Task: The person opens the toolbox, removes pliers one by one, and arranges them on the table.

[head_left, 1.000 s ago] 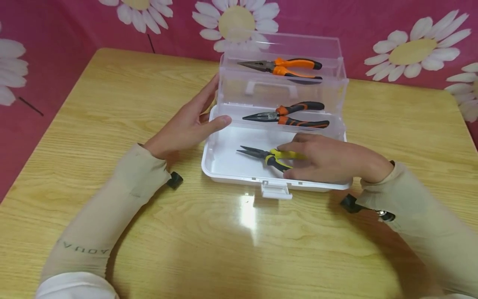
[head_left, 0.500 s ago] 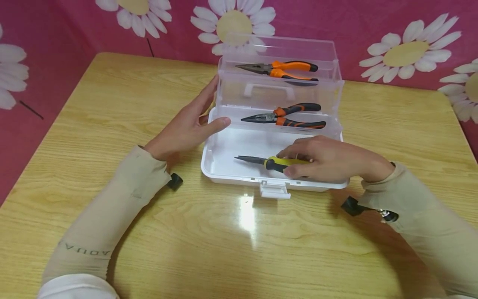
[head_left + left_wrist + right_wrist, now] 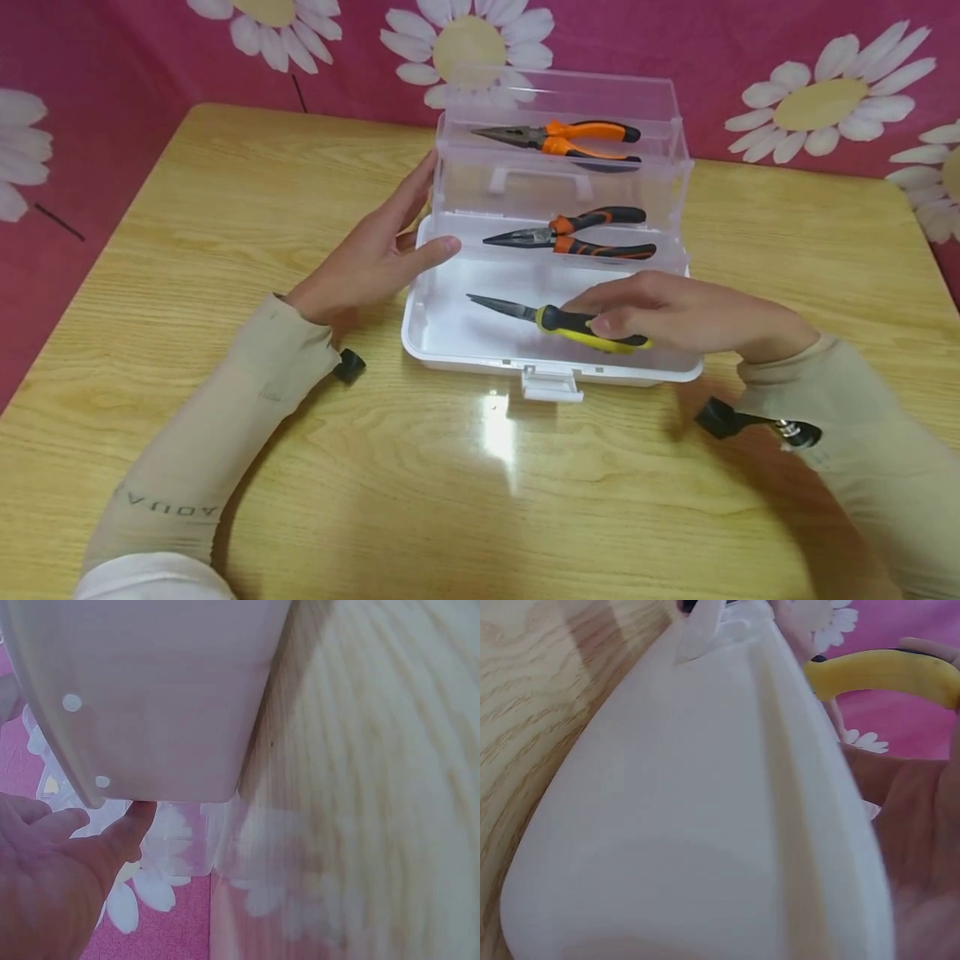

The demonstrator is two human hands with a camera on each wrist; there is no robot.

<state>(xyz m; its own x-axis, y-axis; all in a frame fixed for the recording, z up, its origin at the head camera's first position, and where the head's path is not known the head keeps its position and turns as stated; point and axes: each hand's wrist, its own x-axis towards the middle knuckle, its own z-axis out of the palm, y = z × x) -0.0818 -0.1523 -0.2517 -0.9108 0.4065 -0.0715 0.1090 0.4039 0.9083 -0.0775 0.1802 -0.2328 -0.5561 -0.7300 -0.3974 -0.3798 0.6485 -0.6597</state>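
Note:
In the head view, my right hand (image 3: 667,315) grips yellow-and-black needle-nose pliers (image 3: 573,323) by the handles, over the white base of a toolbox (image 3: 442,321). Their dark jaws point left; in the right wrist view a yellow handle (image 3: 881,673) shows beside that hand. My left hand (image 3: 371,258) rests against the toolbox's left side, fingers fairly straight, thumb by the rim; one fingertip touches the box corner in the left wrist view. Black-and-orange needle-nose pliers (image 3: 566,235) lie on a clear tray behind. Orange-handled needle-nose pliers (image 3: 558,140) lie on a higher clear level.
The toolbox's clear lid (image 3: 570,87) stands raised at the back. A white latch (image 3: 552,385) hangs from the front edge. The wooden table (image 3: 420,500) stretches around the box, with a pink flowered cloth (image 3: 637,50) behind it.
The yellow-and-black pliers have turned over in my right hand and risen from the base, their open handles pressed closer together. My right hand has shifted slightly right; the left hand stays put.

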